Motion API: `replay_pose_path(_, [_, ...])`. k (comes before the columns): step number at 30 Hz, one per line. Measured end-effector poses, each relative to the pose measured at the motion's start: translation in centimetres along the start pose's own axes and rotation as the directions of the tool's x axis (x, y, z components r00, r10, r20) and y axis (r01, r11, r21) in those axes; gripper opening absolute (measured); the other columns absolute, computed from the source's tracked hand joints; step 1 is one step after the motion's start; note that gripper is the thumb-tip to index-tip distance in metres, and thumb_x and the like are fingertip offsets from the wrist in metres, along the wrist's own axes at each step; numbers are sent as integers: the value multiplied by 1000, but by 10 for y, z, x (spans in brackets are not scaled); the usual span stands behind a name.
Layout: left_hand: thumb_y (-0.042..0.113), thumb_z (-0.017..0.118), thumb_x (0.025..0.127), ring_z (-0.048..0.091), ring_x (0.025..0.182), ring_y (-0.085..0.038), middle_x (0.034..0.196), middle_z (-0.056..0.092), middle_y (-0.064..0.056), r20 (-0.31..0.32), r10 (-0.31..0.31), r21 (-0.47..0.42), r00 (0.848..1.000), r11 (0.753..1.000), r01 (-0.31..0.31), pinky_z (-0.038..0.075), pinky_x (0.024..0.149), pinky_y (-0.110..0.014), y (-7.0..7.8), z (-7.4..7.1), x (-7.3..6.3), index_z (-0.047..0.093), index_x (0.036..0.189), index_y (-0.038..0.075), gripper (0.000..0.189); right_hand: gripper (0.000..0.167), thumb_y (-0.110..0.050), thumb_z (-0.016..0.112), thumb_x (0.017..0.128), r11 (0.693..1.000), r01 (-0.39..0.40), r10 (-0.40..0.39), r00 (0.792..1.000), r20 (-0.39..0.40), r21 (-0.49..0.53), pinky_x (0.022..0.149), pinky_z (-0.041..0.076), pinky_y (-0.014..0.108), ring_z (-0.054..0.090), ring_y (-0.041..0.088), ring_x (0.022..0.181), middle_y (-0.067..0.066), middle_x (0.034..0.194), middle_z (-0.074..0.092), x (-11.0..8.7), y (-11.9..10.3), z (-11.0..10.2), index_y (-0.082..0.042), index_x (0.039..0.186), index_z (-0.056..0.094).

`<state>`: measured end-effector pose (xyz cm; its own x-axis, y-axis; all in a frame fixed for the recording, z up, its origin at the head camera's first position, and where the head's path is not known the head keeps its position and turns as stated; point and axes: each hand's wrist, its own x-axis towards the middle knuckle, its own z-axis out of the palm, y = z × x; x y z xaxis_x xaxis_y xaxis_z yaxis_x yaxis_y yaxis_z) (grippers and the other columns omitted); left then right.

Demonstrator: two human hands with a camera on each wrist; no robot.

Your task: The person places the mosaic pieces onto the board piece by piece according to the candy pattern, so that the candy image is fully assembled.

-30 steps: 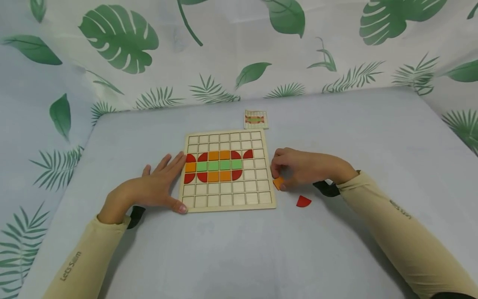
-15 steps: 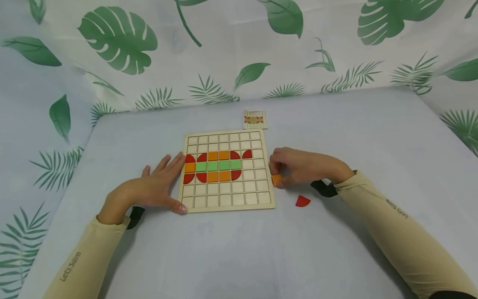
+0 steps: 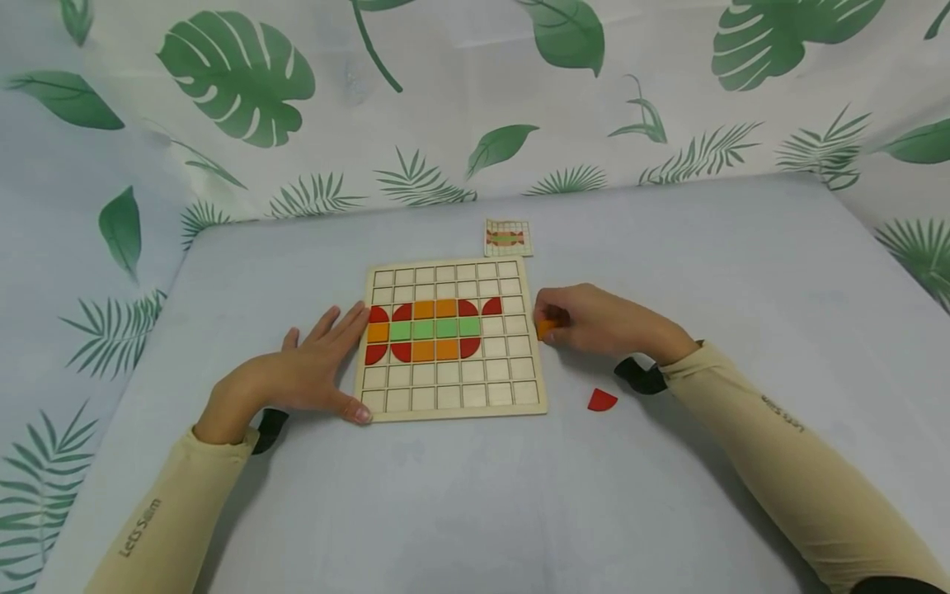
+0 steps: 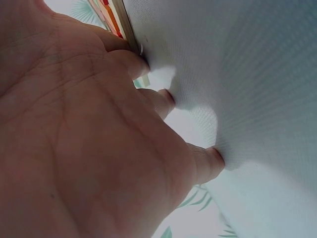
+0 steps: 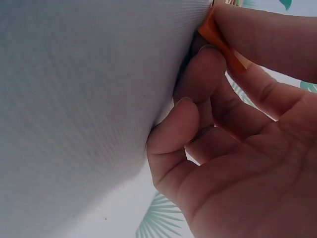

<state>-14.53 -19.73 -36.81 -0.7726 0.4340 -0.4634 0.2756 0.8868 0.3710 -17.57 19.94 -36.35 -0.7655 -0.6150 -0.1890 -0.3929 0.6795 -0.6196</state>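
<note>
A square wooden grid board (image 3: 438,399) lies on the table, with red quarter-round, orange square and green square tiles set across its middle rows. My left hand (image 3: 300,371) is spread at the board's left side, fingertips and thumb at its edge; in the left wrist view the left hand (image 4: 94,129) has its other fingers on the cloth. My right hand (image 3: 594,318), just off the board's right edge, pinches an orange tile (image 3: 546,327). The right wrist view shows this orange tile (image 5: 220,42) tilted between thumb and fingers, the other fingers curled near the cloth.
One loose red quarter-round tile (image 3: 602,400) lies on the table below my right hand. A small pattern card (image 3: 508,249) sits behind the board's top right corner. A leaf-printed cloth (image 3: 438,99) rises at the back of the table.
My right hand has moved a little away from me along the board's right edge, bringing the orange tile with it. The left hand and the board stay put.
</note>
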Motion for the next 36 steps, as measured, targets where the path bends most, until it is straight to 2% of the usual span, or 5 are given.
replay_pose_path(9, [61,93,73,-11,161,-46,179,-7,-14,0,-11,0,1000,1000,11,-3,115,-83,-1,0,0,-2,172,8,147,7,-3,76,99,999,31,-28,996,-83,29,73,44,36,55,20,82,1,82,58,1,2,-1,-9,101,72])
replay_pose_path(15, [60,92,75,-12,161,-45,180,-8,-12,6,-15,4,1000,1000,15,-4,116,-82,-1,-1,2,-2,172,8,145,11,-8,71,103,998,21,-13,993,-117,67,63,41,30,54,18,67,0,71,57,2,2,-1,-6,114,72])
replay_pose_path(22, [60,93,74,-10,161,-46,179,-7,-14,4,-18,-1,1000,1000,18,-3,116,-82,-1,0,0,-1,172,7,146,23,0,63,105,994,63,-48,988,-147,94,71,48,32,59,19,76,3,79,62,7,1,2,-1,127,69])
replay_pose_path(29, [61,92,74,-11,161,-46,180,-8,-13,4,-15,3,1000,1000,15,-4,116,-82,-2,-1,-1,-2,172,8,146,10,0,61,107,988,105,-79,973,-216,112,75,52,32,62,21,81,5,89,70,17,-9,4,-1,114,68])
replay_pose_path(36, [61,92,74,-11,161,-45,180,-7,-13,3,-2,-9,1000,1000,2,-4,116,-82,-2,0,0,-1,172,8,146,7,-5,66,106,984,128,-105,979,-176,126,69,47,30,59,20,77,5,82,66,25,-14,6,-4,100,70])
